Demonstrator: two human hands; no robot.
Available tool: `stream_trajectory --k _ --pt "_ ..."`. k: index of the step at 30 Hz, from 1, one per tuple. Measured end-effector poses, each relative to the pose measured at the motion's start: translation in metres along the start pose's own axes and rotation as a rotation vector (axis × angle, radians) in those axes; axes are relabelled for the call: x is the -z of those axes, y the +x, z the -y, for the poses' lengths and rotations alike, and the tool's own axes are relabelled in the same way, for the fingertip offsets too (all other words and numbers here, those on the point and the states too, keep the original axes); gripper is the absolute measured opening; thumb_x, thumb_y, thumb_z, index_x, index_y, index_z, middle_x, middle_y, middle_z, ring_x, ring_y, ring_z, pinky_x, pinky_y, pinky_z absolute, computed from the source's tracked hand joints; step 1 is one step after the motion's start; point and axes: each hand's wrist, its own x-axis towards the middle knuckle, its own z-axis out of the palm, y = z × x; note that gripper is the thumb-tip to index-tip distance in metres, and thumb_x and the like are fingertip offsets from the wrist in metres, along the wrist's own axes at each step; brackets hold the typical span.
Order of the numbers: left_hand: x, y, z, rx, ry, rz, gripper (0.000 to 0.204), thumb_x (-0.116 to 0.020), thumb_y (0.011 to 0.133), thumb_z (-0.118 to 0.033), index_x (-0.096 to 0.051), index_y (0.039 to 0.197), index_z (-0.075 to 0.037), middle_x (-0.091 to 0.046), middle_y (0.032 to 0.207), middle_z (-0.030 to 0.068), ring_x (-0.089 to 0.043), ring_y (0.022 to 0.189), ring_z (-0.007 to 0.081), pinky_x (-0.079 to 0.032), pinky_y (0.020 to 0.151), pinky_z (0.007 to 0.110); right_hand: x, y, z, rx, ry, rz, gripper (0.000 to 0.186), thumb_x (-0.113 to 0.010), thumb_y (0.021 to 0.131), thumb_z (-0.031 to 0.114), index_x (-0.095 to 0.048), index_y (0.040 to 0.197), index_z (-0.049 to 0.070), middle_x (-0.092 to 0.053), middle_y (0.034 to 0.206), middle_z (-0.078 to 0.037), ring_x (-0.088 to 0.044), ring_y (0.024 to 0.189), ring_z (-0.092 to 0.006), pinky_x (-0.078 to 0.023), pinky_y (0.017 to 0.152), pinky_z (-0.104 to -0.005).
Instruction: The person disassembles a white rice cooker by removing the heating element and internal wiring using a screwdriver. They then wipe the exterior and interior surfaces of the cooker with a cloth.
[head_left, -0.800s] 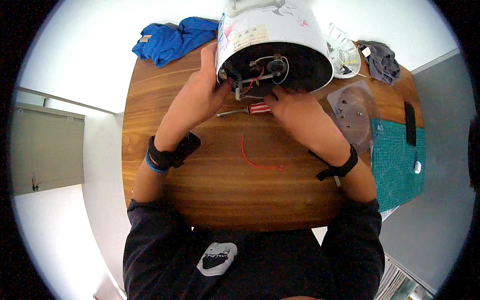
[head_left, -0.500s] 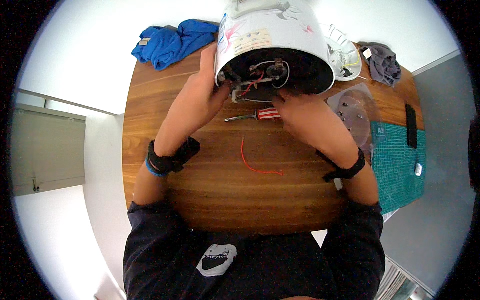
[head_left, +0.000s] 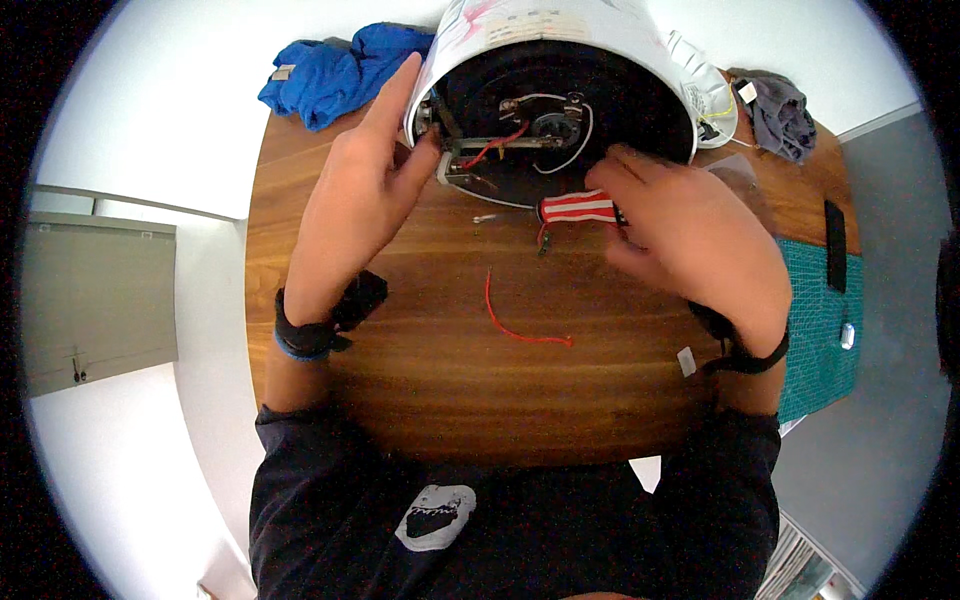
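Note:
A white, flower-printed round appliance housing [head_left: 560, 32] lies on its side, its open dark end facing me. Inside are a metal bar, a red wire and white wires. My left hand [head_left: 365, 180] grips its left rim, forefinger stretched along the outside and thumb at the metal parts within. My right hand [head_left: 690, 225] is closed around the back end of a screwdriver [head_left: 575, 207] with a red-and-white striped handle, which points left just below the opening. A loose red wire [head_left: 503, 322] lies on the table between my forearms.
The wooden table [head_left: 440, 400] carries a blue cloth [head_left: 325, 85] at the back left and a grey cloth [head_left: 778, 115] at the back right. A white round part [head_left: 712, 85] stands behind the housing. To the right are a green cutting mat [head_left: 815, 340] and a black bar-shaped object [head_left: 835, 245].
My right hand has come out of the opening and taken hold of the screwdriver, which has shifted up and right. The housing has tilted, showing more of its inside. My left hand stays at the rim.

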Motion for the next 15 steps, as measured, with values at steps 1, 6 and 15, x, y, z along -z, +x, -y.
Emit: stream_trajectory --k 1,6,15 --pt "0.001 0.000 -0.001 -0.006 -0.007 -0.002 0.069 -0.075 0.101 -0.010 -0.047 0.165 -0.007 -0.071 0.092 0.0238 -0.068 0.075 0.0302 -0.055 0.072 0.040 0.006 0.000 0.002 0.002 -0.011 -0.014 0.038 -0.080 0.084 0.014 -0.063 0.117 0.002 -0.067 0.113 -0.019 -0.073 0.099 -0.0419 -0.062 0.082 -0.0510" --pt "0.003 0.000 -0.007 0.013 -0.019 -0.043 0.058 -0.074 0.105 -0.012 -0.054 0.159 -0.006 -0.073 0.087 0.0194 -0.067 0.068 0.0232 -0.054 0.067 0.037 0.013 0.001 0.005 0.024 -0.059 -0.208 0.040 -0.080 0.086 0.010 -0.066 0.124 0.006 -0.066 0.114 -0.015 -0.071 0.096 -0.0408 -0.059 0.078 -0.0491" --pt "0.016 0.003 -0.005 0.123 -0.089 -0.009 0.042 -0.066 0.113 -0.017 -0.059 0.152 -0.006 -0.078 0.085 0.0135 -0.077 0.074 0.0167 -0.055 0.063 0.030 0.015 0.008 0.005 0.089 -0.171 -0.371 0.044 -0.083 0.086 0.008 -0.070 0.128 0.009 -0.067 0.115 -0.010 -0.071 0.100 -0.0335 -0.059 0.081 -0.0449"
